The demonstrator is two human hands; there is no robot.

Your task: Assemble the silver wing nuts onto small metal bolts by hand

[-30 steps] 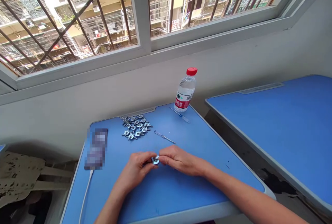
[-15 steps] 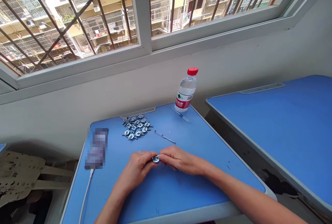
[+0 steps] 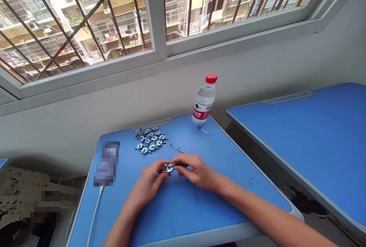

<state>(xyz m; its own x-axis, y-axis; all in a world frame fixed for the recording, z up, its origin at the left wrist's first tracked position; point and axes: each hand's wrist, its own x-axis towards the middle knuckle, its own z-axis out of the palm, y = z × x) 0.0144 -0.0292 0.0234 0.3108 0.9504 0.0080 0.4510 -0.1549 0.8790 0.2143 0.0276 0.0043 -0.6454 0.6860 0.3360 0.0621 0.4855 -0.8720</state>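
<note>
A small silvery metal fitting (image 3: pixel 169 168), with a rounded plate and short prongs, is held above the desk between my two hands. My left hand (image 3: pixel 154 178) pinches it from the left between thumb and fingers. From the right, my right hand (image 3: pixel 194 168) has its thumb and fingers closed at the fitting's other side, hiding part of it. Beyond the hands lies a loose heap of similar silvery metal fittings (image 3: pixel 150 139). A clear-barrelled pen (image 3: pixel 177 149) lies just past my right hand, which covers its near end.
On the blue desk (image 3: pixel 183 209), a phone-like dark item (image 3: pixel 105 165), blurred, has a white cable (image 3: pixel 95 210) running toward me. A red-capped water bottle (image 3: pixel 204 100) stands at the back, a second pen (image 3: pixel 198 126) beside it. Another blue desk (image 3: pixel 309 136) stands to the right.
Both hands have risen slightly away from me with the metal fitting, and its face shows more. My right hand now covers the near end of the pen.
</note>
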